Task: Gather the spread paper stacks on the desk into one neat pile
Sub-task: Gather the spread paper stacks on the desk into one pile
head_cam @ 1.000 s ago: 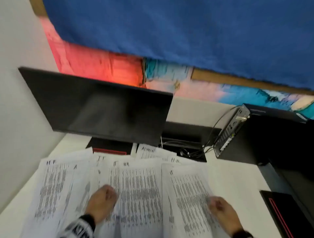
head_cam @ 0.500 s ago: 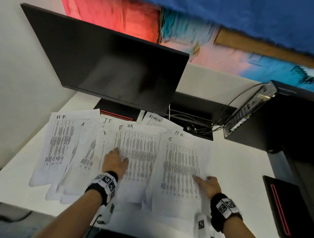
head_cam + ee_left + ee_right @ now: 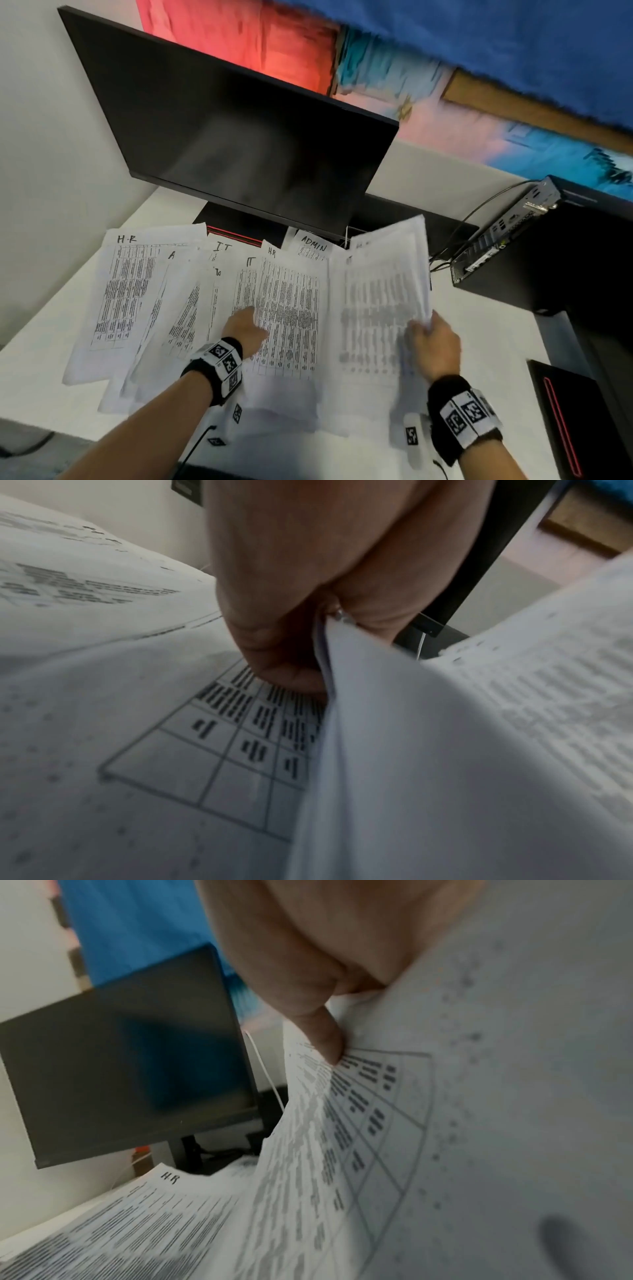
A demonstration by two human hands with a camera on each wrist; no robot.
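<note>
Printed paper stacks lie fanned over the white desk (image 3: 479, 329). My right hand (image 3: 423, 325) grips the right stack (image 3: 376, 291) by its right edge and holds it raised and tilted, thumb on the top sheet (image 3: 377, 1096). My left hand (image 3: 251, 320) pinches the left edge of the middle stack (image 3: 291, 308), marked H.R; the wrist view shows that edge (image 3: 342, 696) between thumb and fingers (image 3: 284, 669). Further sheets marked H.R (image 3: 126, 291), IT (image 3: 219, 260) and ADMIN (image 3: 313, 248) lie flat to the left and behind.
A dark monitor (image 3: 239, 137) stands just behind the papers, its base beside their far edges. A small computer with cables (image 3: 496, 236) sits on a black unit at the right. A black device with a red stripe (image 3: 565, 428) lies at the near right.
My right hand has lifted the right stack off the desk and tilted it up. My left hand has shifted from resting flat on the papers to pinching the middle stack's left edge.
</note>
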